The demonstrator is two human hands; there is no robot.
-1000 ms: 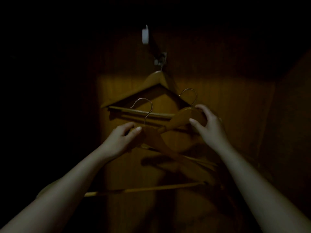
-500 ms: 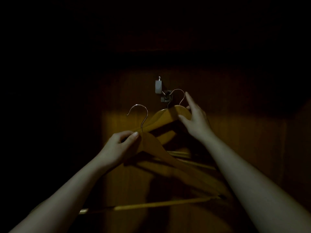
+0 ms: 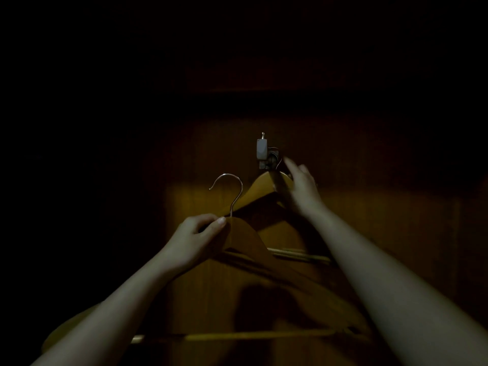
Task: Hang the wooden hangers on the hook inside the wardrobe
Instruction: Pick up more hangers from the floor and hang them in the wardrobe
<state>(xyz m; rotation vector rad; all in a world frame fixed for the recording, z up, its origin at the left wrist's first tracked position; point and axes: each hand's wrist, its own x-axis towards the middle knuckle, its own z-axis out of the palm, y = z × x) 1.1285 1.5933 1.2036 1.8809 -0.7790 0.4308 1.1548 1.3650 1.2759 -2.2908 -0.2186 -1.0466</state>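
**A:** Dim in this wardrobe, but the left hand (image 3: 196,237) is plain enough. Thumb and curled fingers pinch the near hanger (image 3: 243,233) at its neck, just below its wire hook (image 3: 228,190), which stands free, apart from the wall hook (image 3: 265,154).

**B:** And the right hand (image 3: 301,186) is up at the far hanger (image 3: 260,188), whose top sits right under that wall hook. It's blurred, so I can't tell whether those fingers grip the wood or just lie against it.

**A:** Nor whether the far one's wire is seated on the peg. I'd want that settled first.

**B:** Agreed. The trick, I'd say, is to steady the shoulder and let the weight drop onto the peg. Then draw the hand off slowly so nothing swings loose.

**A:** Then the near one: turn its open side toward the peg, lift above, lower on.

**B:** Flat to the back panel (image 3: 369,207), I reckon. There's little room, and a tilted hanger could knock the other off.
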